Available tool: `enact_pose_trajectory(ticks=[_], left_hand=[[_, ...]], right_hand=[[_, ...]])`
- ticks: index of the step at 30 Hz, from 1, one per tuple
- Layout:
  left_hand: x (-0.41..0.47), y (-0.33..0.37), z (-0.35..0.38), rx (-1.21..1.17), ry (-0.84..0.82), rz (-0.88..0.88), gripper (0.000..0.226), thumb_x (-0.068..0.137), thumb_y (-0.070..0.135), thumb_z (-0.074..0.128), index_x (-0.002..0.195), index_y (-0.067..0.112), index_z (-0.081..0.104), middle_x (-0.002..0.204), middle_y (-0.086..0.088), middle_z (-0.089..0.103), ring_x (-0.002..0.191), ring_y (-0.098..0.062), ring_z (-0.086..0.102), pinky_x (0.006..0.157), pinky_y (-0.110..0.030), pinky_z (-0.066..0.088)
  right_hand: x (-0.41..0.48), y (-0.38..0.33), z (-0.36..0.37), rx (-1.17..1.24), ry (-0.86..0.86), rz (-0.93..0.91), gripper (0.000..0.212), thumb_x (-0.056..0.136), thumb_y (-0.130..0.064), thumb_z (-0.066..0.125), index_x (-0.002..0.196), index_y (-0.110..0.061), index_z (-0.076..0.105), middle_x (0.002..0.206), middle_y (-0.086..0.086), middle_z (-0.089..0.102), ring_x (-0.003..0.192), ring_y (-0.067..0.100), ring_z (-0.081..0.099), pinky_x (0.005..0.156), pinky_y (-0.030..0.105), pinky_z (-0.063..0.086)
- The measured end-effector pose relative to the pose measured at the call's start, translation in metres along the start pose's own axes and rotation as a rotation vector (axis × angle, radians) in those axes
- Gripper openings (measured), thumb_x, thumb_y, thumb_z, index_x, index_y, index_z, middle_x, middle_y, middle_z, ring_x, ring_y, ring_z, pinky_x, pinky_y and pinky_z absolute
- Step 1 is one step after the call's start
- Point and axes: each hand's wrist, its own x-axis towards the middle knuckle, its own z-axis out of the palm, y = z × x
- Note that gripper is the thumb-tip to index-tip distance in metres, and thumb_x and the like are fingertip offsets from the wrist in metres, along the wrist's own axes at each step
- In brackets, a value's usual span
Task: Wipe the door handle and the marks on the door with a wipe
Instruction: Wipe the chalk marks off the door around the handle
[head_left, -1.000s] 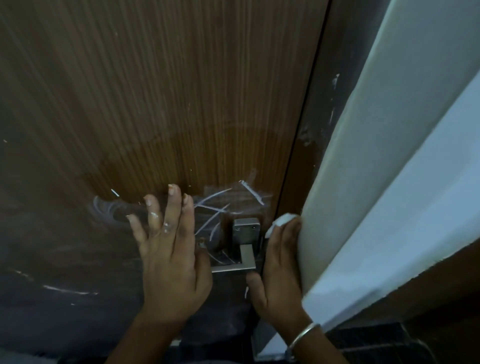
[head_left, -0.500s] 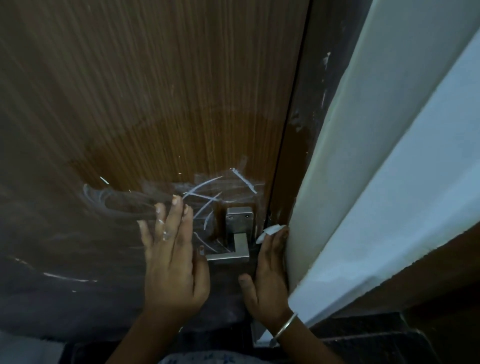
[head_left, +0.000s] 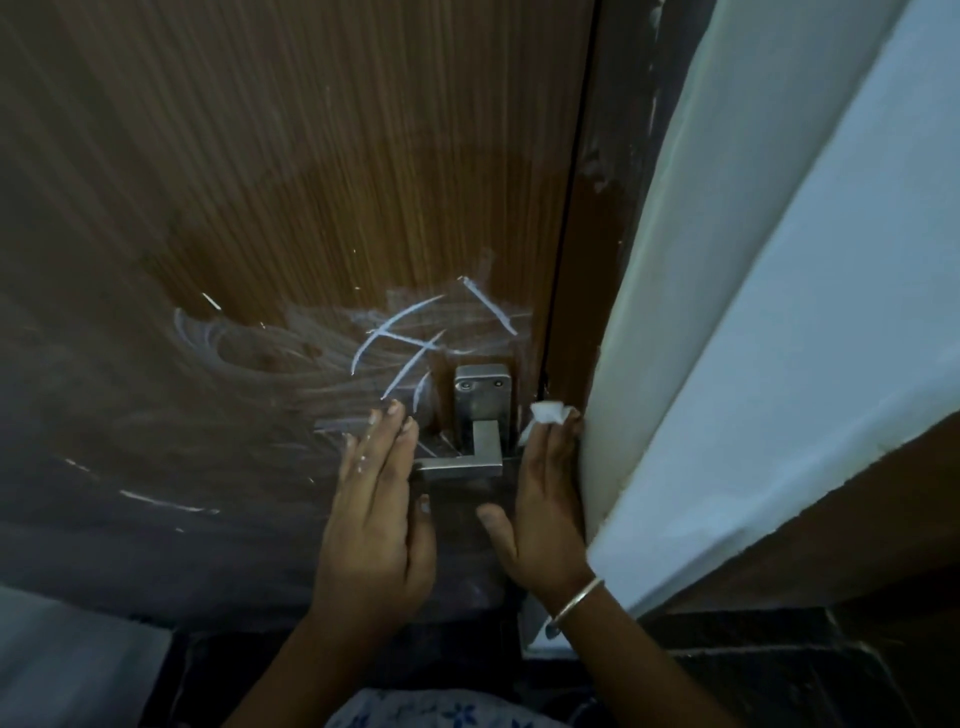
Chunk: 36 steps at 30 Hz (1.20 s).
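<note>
Much is left: sharp white marks (head_left: 410, 338) stand at 11 o'clock above the handle (head_left: 470, 441), fainter smears spread toward 9 o'clock, and short streaks lie low at 8 o'clock on the door (head_left: 311, 156). The right hand (head_left: 545, 499), fingers pressed together over the wipe (head_left: 548, 413), sits at 3 o'clock of the handle, tight against the white wall (head_left: 727, 312). The left hand (head_left: 374, 509) lies flat, fingers straight, gripping nothing, touching the lever's end. Room opens leftward and upward; the right side is hemmed in.
</note>
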Motion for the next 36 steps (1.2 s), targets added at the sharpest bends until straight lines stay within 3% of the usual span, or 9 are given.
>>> enact_pose_trajectory(ticks=[3, 6, 9, 14, 21, 25, 27, 30, 36], left_hand=[[-0.004, -0.001, -0.003, 0.006, -0.032, -0.014, 0.053, 0.084, 0.014, 0.039, 0.136, 0.006, 0.033, 0.142, -0.007, 0.034, 0.138, -0.015, 0.024, 0.116, -0.038, 0.012], [-0.006, -0.001, -0.006, 0.032, -0.061, -0.009, 0.049, 0.083, 0.013, 0.040, 0.130, 0.001, 0.044, 0.135, -0.003, 0.041, 0.132, -0.014, 0.030, 0.116, -0.035, 0.013], [-0.006, -0.002, -0.010, 0.062, -0.090, 0.004, 0.047, 0.081, 0.012, 0.040, 0.126, 0.000, 0.050, 0.130, -0.005, 0.048, 0.128, -0.014, 0.034, 0.114, -0.038, 0.020], [-0.006, -0.001, -0.013, 0.098, -0.129, -0.012, 0.050, 0.080, 0.014, 0.039, 0.127, 0.002, 0.050, 0.128, -0.014, 0.054, 0.126, -0.015, 0.035, 0.104, -0.058, 0.033], [-0.007, 0.001, -0.010, 0.094, -0.110, -0.034, 0.050, 0.079, 0.015, 0.040, 0.126, 0.002, 0.050, 0.128, -0.015, 0.054, 0.125, -0.018, 0.037, 0.105, -0.057, 0.034], [-0.008, 0.000, -0.009, 0.077, -0.086, -0.035, 0.049, 0.079, 0.008, 0.046, 0.127, 0.003, 0.050, 0.128, -0.014, 0.054, 0.125, -0.019, 0.038, 0.107, -0.053, 0.033], [-0.009, -0.001, -0.007, 0.056, -0.078, -0.043, 0.052, 0.076, 0.002, 0.052, 0.127, 0.003, 0.050, 0.129, -0.013, 0.054, 0.126, -0.018, 0.038, 0.111, -0.042, 0.030], [-0.009, -0.001, -0.008, 0.033, -0.073, -0.058, 0.051, 0.076, 0.001, 0.053, 0.127, 0.002, 0.051, 0.130, -0.013, 0.053, 0.127, -0.019, 0.038, 0.114, -0.024, 0.018], [-0.009, -0.002, -0.009, 0.017, -0.085, -0.031, 0.050, 0.080, 0.014, 0.043, 0.128, 0.002, 0.049, 0.132, -0.012, 0.051, 0.128, -0.019, 0.038, 0.115, -0.029, 0.019]], right_hand=[[-0.012, 0.005, 0.013, -0.206, -0.007, 0.039, 0.086, 0.093, -0.057, 0.031, 0.144, 0.005, 0.001, 0.148, 0.025, -0.001, 0.137, 0.043, 0.012, 0.118, 0.044, 0.006], [0.001, 0.002, 0.011, -0.399, 0.074, -0.036, 0.091, 0.079, -0.047, 0.066, 0.137, 0.008, 0.023, 0.142, 0.029, 0.024, 0.132, 0.042, 0.025, 0.115, 0.049, 0.014], [0.026, -0.005, -0.005, -0.554, 0.126, -0.111, 0.104, 0.058, -0.048, 0.081, 0.132, 0.006, 0.031, 0.137, 0.031, 0.044, 0.133, 0.043, 0.029, 0.100, 0.062, 0.023], [0.045, -0.025, -0.036, -0.588, 0.202, -0.173, 0.112, 0.049, -0.029, 0.081, 0.139, 0.002, 0.022, 0.146, 0.020, 0.016, 0.134, 0.041, 0.016, 0.104, 0.061, 0.011], [0.046, -0.030, -0.044, -0.508, 0.193, -0.182, 0.114, 0.053, -0.019, 0.076, 0.145, -0.003, 0.011, 0.151, 0.018, 0.009, 0.138, 0.043, 0.007, 0.107, 0.059, 0.008], [0.017, -0.015, -0.015, -0.460, 0.105, -0.096, 0.111, 0.056, -0.024, 0.083, 0.142, 0.002, 0.017, 0.151, 0.024, 0.017, 0.137, 0.042, 0.012, 0.106, 0.059, 0.021], [0.001, -0.003, 0.002, -0.464, 0.064, -0.080, 0.105, 0.060, -0.025, 0.082, 0.140, 0.003, 0.020, 0.148, 0.024, 0.021, 0.138, 0.040, 0.016, 0.109, 0.057, 0.023], [-0.013, 0.009, 0.018, -0.441, -0.003, -0.063, 0.104, 0.060, -0.024, 0.082, 0.140, 0.003, 0.021, 0.146, 0.021, 0.019, 0.139, 0.037, 0.014, 0.115, 0.048, 0.010], [-0.021, 0.015, 0.029, -0.456, -0.077, -0.049, 0.101, 0.060, -0.025, 0.082, 0.139, 0.001, 0.024, 0.145, 0.020, 0.026, 0.137, 0.035, 0.018, 0.113, 0.045, 0.004]])
